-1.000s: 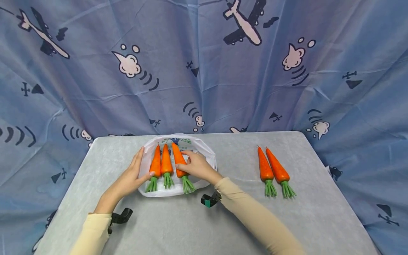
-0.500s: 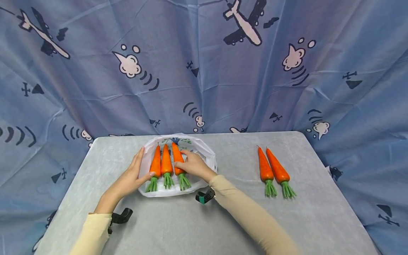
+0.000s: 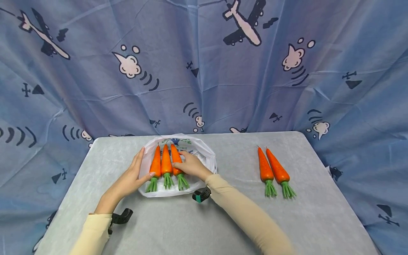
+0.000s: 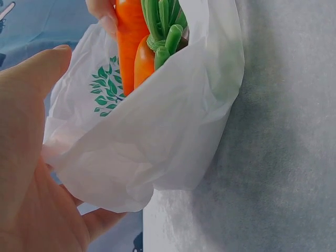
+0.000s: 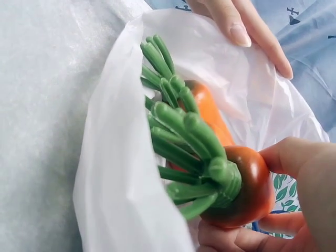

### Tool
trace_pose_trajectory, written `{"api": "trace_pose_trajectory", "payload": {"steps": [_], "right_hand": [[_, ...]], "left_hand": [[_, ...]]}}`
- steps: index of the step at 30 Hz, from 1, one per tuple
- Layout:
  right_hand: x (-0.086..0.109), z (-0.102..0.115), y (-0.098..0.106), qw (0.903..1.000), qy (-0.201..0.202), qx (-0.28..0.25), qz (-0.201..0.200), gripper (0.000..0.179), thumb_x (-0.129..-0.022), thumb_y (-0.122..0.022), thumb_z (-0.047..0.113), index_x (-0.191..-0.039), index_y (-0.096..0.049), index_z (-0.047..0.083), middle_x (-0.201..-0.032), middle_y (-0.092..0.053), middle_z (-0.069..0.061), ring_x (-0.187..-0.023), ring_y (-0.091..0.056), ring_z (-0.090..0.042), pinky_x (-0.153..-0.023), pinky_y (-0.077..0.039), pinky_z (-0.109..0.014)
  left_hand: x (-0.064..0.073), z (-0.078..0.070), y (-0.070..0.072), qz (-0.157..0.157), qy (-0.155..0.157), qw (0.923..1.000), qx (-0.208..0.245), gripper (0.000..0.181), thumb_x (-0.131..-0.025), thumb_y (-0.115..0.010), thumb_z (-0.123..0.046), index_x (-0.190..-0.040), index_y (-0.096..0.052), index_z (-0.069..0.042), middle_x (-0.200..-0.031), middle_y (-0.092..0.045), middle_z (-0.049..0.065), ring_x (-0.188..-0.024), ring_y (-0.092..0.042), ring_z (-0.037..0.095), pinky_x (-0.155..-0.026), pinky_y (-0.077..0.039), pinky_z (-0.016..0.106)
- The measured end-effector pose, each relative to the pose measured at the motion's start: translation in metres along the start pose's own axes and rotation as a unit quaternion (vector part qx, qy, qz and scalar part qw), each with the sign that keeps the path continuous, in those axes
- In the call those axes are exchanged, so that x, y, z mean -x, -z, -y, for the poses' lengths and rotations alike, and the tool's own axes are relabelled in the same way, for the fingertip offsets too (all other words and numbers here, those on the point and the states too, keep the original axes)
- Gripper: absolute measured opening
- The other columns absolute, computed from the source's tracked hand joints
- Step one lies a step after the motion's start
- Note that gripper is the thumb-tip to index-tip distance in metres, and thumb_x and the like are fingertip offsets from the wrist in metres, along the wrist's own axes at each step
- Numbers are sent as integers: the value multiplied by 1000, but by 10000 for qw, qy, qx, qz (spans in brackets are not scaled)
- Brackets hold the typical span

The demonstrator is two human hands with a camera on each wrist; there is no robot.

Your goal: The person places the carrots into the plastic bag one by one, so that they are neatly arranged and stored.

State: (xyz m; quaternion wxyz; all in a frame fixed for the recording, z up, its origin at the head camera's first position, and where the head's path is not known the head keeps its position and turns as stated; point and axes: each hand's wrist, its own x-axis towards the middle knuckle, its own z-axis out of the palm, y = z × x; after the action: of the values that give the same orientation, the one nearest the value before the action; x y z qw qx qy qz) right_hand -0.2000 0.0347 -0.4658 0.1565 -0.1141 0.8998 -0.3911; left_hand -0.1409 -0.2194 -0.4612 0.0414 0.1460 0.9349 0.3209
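Three orange carrots with green stems lie side by side in the mouth of a white plastic bag (image 3: 204, 184). My right hand (image 3: 192, 165) holds the rightmost carrot (image 3: 175, 156), its thumb and fingers on either side of the thick end, as the right wrist view shows. Beside it are the middle carrot (image 3: 166, 161) and the left carrot (image 3: 155, 164). My left hand (image 3: 129, 177) rests at the bag's left side, fingers extended along the outside and thumb reaching over toward the left carrot. In the left wrist view, part of the left fingers (image 4: 102, 220) shows behind the bag.
Two more carrots, one upright (image 3: 265, 166) and one slanted (image 3: 278, 168), lie on the right of the grey table (image 3: 165, 226). A blue patterned curtain (image 3: 204, 71) hangs right behind the table's far edge.
My right hand has shifted slightly left with its carrot, bringing it closer to the middle carrot. The left hand, the bag and the two carrots on the right have stayed put.
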Motion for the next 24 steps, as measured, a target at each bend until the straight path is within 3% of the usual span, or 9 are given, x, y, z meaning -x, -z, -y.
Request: {"api": "trace_pose_trajectory", "payload": {"steps": [24], "right_hand": [[-14, -11, -6, 9997, -99, -186, 104, 71, -92, -63, 45, -150, -42, 8, -150, -51, -15, -138, -49, -32, -115, -40, -45]], "left_hand": [[0, 1, -1, 50, 108, 9999, 1, 102, -95, -60, -51, -158, 16, -27, -167, -1, 20, -148, -21, 50, -116, -26, 66]]}}
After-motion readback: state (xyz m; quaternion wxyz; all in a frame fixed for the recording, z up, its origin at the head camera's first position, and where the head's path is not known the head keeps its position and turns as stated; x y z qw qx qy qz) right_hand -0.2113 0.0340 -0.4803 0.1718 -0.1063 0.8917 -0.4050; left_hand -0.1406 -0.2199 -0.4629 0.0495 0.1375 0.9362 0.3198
